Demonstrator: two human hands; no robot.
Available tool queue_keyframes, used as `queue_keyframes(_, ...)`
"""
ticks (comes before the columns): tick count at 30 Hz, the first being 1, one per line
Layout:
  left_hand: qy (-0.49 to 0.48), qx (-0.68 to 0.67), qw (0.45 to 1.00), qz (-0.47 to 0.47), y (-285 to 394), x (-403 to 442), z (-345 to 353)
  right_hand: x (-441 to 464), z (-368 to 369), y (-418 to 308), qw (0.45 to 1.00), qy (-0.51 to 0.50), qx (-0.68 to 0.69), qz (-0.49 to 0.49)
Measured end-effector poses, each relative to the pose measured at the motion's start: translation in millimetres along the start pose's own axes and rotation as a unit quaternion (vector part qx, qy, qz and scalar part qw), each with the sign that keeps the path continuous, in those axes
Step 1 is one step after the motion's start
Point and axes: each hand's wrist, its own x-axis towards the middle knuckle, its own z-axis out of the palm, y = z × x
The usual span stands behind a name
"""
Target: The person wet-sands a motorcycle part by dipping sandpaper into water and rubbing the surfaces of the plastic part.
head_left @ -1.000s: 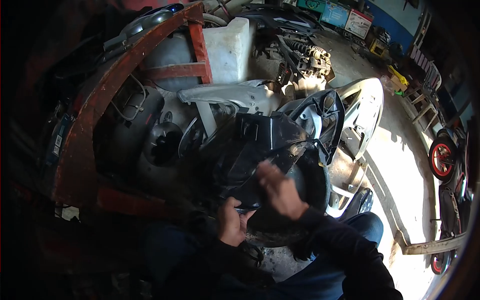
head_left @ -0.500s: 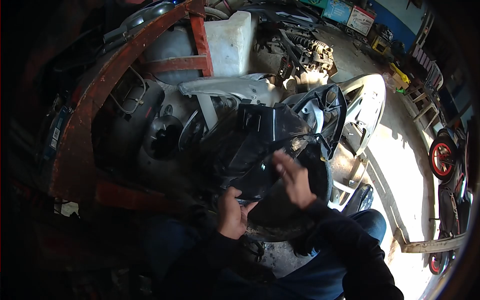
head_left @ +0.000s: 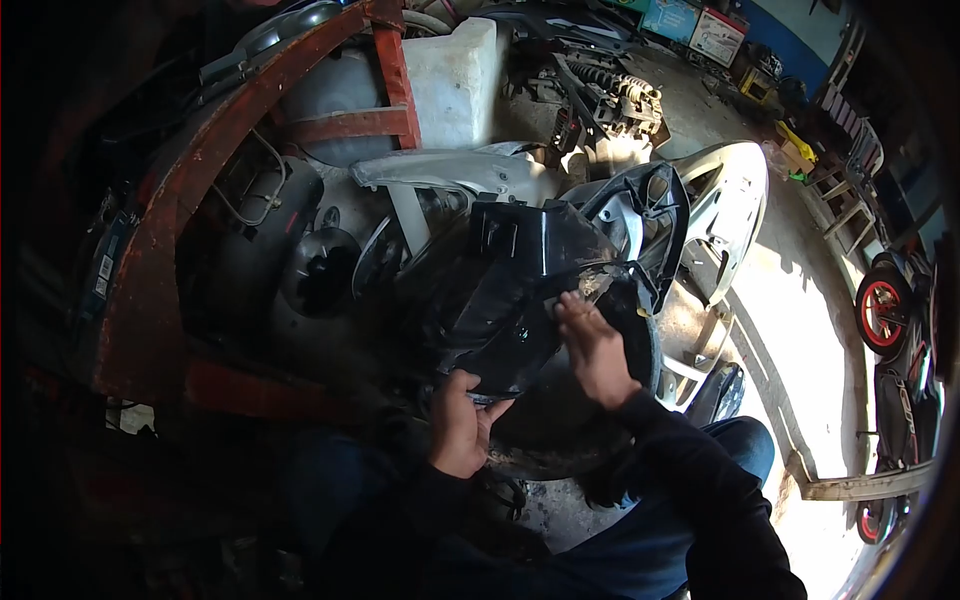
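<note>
Left hand (head_left: 460, 428) pinching black panel (head_left: 486, 325), right hand (head_left: 600, 358) outstretched over it; unreadable barcode label (head_left: 104, 274).

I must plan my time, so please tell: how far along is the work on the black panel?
Perhaps done: the black panel looks dark and glossy in its middle. In hand: the left hand holds its near edge; the right hand is over it, open, contact unclear. Probably left: the brownish marks beyond the right fingertips. I cannot tell the exact share.

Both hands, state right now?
Left hand: closed on the near edge of the black panel, thumb on top.
Right hand: open, fingers extended over the panel; contact unclear.
</note>
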Motion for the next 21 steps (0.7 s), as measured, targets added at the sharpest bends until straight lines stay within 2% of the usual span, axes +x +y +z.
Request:
queue_keyframes(2, -0.033, 0.009, 0.999, 0.012, 1.5, 2.9, -4.0, -11.2, -12.2, -48.0, 0.985, -0.078, 0.139, -0.069)
queue_keyframes(3, -0.033, 0.008, 0.999, 0.015, 1.7, 3.0, -3.0, -22.7, -11.8, -60.6, 0.977, -0.123, 0.122, -0.127)
queue_keyframes(4, -0.038, 0.005, 0.999, 0.018, 1.5, 3.3, -2.7, -17.2, -11.9, -51.8, 0.977, -0.121, 0.123, -0.127)
queue_keyframes(6, -0.039, 0.005, 0.999, 0.015, -0.4, 1.1, -7.2, -3.5, -9.8, -15.5, 0.985, -0.074, 0.158, 0.0)
queue_keyframes(7, -0.036, 0.007, 0.999, 0.016, -0.3, 0.8, -6.0, 8.6, -3.5, -3.8, 0.999, -0.005, 0.007, -0.045)
queue_keyframes(8, -0.035, 0.006, 0.999, 0.02, -0.4, 1.0, -2.6, 0.6, -3.9, -9.1, 0.999, -0.007, 0.005, -0.048)
queue_keyframes(10, -0.046, -0.001, 0.999, 0.021, -0.4, 1.0, -4.8, -12.1, -12.2, -58.8, 0.985, -0.09, 0.091, -0.119)
queue_keyframes(11, -0.036, 0.001, 0.999, 0.016, -1.5, 1.5, -5.9, -26.3, -5.4, -57.0, 0.979, -0.112, 0.099, -0.137)
queue_keyframes(12, -0.028, 0.008, 1.0, 0.011, -1.3, 2.4, -8.2, -23.5, -3.7, -46.4, 0.98, -0.109, 0.099, -0.134)
queue_keyframes(14, -0.03, 0.011, 0.999, 0.017, -0.8, 1.9, -6.3, -6.6, -5.6, -10.8, 0.98, -0.068, 0.176, 0.067)
queue_keyframes(15, -0.032, 0.009, 0.999, 0.023, -1.0, 0.4, -4.8, -4.8, 5.8, 11.5, 0.998, -0.002, 0.048, 0.028)
queue_keyframes(16, -0.033, 0.007, 0.999, 0.024, -1.7, 0.8, -6.5, -7.3, 0.0, -4.7, 0.999, -0.004, 0.047, 0.026)
queue_keyframes(18, -0.035, 0.006, 0.999, 0.026, -1.3, 2.6, -9.6, -28.6, -12.7, -51.9, 0.985, -0.098, 0.123, -0.07)
queue_keyframes(19, -0.035, 0.006, 0.999, 0.026, 0.3, 3.0, -8.6, -35.4, -14.9, -60.3, 0.979, -0.139, 0.123, -0.084)
queue_keyframes(20, -0.034, 0.013, 0.999, 0.027, 1.7, 3.4, -9.2, -32.0, -13.0, -50.5, 0.979, -0.137, 0.124, -0.081)
queue_keyframes(21, -0.033, 0.021, 0.999, 0.026, 1.6, 2.8, -11.0, -25.6, -9.3, -29.5, 0.991, -0.071, 0.114, -0.018)
